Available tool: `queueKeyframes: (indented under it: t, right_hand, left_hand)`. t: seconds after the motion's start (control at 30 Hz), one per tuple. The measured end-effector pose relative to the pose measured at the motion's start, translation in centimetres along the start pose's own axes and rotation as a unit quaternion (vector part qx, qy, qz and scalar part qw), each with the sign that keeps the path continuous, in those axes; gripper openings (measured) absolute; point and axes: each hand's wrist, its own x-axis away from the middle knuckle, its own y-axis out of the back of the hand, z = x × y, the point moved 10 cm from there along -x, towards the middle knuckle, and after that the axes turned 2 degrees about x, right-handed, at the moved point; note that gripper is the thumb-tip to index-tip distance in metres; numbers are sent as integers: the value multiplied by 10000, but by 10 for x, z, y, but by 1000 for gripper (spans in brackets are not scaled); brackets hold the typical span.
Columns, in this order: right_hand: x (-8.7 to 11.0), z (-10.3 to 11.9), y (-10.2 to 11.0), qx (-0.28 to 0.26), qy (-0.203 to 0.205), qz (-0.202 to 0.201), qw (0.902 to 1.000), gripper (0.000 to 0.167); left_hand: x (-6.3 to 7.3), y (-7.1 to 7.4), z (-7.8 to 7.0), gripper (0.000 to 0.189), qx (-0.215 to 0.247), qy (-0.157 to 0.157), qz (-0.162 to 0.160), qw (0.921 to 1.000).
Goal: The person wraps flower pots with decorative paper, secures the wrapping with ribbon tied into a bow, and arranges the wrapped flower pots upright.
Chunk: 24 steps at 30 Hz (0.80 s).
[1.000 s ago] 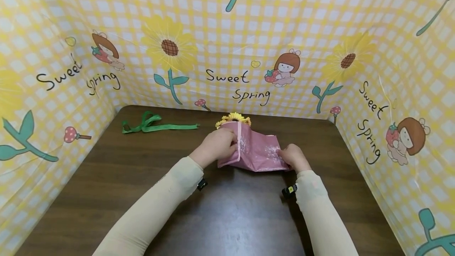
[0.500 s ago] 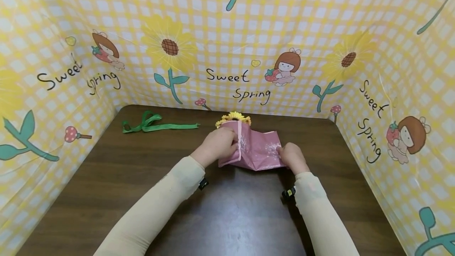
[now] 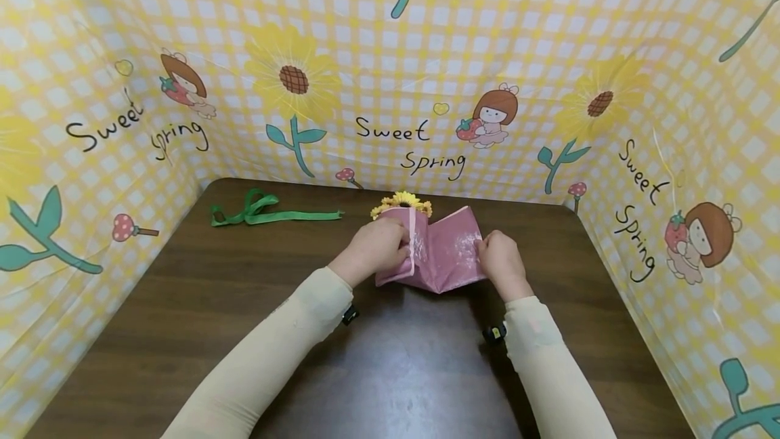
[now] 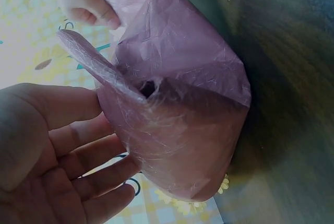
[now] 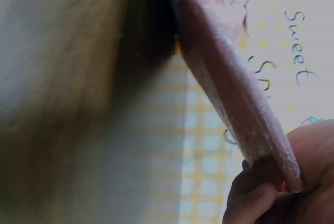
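Pink wrapping paper with a shiny, creased surface is folded around a bunch of yellow flowers, whose heads show past its far edge. My left hand holds the folded left part of the paper, fingertips against it in the left wrist view. At the other side my right hand pinches the paper's right edge between thumb and fingers, with that flap raised off the table. In the right wrist view the flap runs down into the curled fingers. The stems are hidden inside the paper.
A green ribbon lies loosely looped at the back left of the dark wooden table. A yellow checked cloth with printed flowers and lettering hangs close behind the table and along both sides.
My right hand has lifted the right flap of the pink wrapping paper and drawn it slightly inward, so it stands up more steeply. My left hand has stayed almost still.
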Motion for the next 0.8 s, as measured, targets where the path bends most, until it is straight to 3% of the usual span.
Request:
queueKeyframes:
  t: [0.1,0.3,0.8]
  right_hand:
    - [0,9,7,-20,202,-134,9997,32]
    - [3,27,18,-137,338,-24,9993,30]
    - [-5,76,23,-1045,867,827,9873,25]
  left_hand:
    - [1,1,-1,14,50,-27,36,10000]
    - [2,1,-2,14,50,-81,57,9999]
    - [1,2,0,11,157,-47,27,9999]
